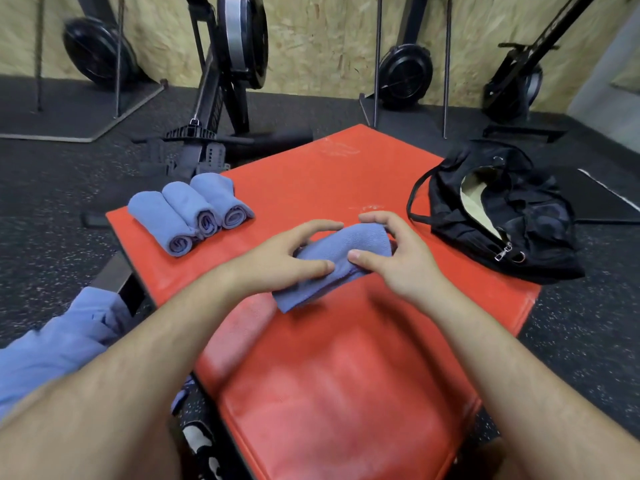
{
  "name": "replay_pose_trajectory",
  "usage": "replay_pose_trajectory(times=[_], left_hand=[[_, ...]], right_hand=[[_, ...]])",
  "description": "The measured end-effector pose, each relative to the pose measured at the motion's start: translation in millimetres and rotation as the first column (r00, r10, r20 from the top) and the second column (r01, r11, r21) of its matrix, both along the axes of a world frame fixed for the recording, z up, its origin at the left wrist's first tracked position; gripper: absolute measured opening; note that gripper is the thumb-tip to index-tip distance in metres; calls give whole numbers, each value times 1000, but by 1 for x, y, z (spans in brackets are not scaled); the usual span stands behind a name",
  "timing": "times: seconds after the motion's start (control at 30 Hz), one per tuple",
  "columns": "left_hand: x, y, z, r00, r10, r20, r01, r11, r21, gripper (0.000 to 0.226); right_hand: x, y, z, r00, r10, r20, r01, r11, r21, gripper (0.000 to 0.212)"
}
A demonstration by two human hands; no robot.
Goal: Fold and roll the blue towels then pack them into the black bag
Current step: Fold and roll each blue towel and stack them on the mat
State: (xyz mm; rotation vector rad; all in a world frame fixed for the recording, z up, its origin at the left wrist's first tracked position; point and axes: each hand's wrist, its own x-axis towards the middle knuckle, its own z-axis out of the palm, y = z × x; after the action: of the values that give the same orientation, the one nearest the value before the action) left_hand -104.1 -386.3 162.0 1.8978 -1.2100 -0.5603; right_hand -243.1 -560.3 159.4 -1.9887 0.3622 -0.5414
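Both hands, left hand [294,258] and right hand [398,258], fingers clamped on half-rolled blue towel [332,268] mid red worktop [346,375]. Risk: loose grip, roll unwinds before black bag [502,216], open at right.

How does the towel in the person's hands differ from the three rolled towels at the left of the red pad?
The towel in hand is only partly rolled, its near end lying loose; the three rolled towels are tight rolls with spiral ends showing. It is gripped by the left hand and right hand; the three lie untouched. It sits mid-pad; they sit side by side at the left edge. All are the same blue cloth.
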Motion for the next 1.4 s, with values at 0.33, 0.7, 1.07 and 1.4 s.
replay_pose_trajectory(times=[0.33, 0.7, 1.07, 1.4], left_hand=[[-10, -10, 3, 964, 261, -48, -265, 949, -171, 65], [3, 0, 6, 912, 177, -369, -289, 917, -275, 81], [84, 23, -4, 890, 451, 69, -423, 871, -250, 58], [160, 54, -38, 631, 538, 559, -760, 572, 309, 32]], right_hand=[[29, 46, -16, 971, -231, 69, 240, 955, -174, 8], [50, 45, 13, 993, -100, -67, 107, 989, 101, 55], [166, 47, 37, 981, -73, -182, 43, 986, -159, 63], [306, 37, -11, 922, -105, -373, -53, 920, -389, 63]])
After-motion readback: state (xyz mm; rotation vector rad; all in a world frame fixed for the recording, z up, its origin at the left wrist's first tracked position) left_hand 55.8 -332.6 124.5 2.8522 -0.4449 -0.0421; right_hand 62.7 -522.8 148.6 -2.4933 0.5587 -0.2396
